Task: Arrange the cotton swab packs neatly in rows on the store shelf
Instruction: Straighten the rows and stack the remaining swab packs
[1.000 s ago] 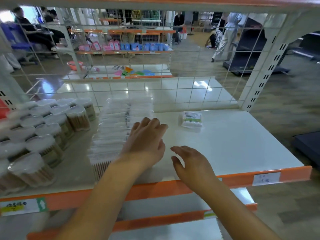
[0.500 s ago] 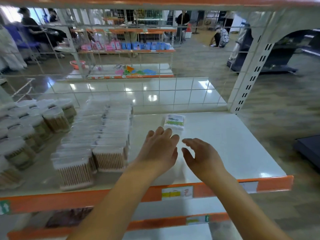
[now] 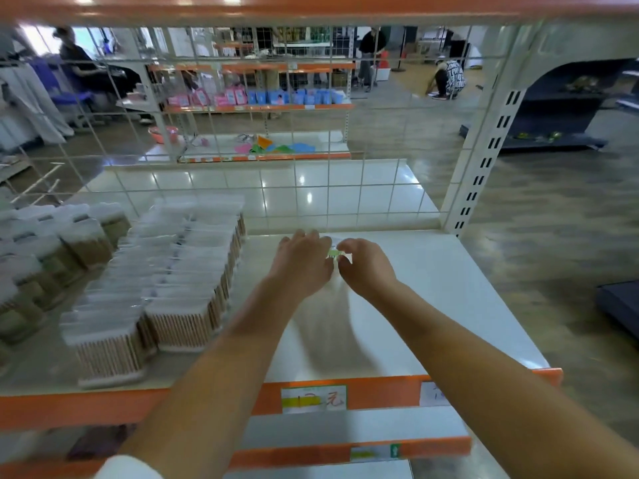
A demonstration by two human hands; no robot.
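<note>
A small flat cotton swab pack with a green label lies near the back of the white shelf, mostly hidden under my hands. My left hand covers its left side with fingers curled over it. My right hand pinches its right edge between thumb and fingers. Two neat rows of clear square swab packs run from the front edge to the back, left of my hands.
Round swab tubs fill the shelf's left end. A white wire grid closes the back, and a slotted upright stands at the right rear. The orange front rail carries price labels. People and other shelves are beyond the grid.
Both hands have reached forward from the front of the shelf to the lone green-label pack and closed on it. The view has shifted right, bringing the square pack rows into fuller sight.
</note>
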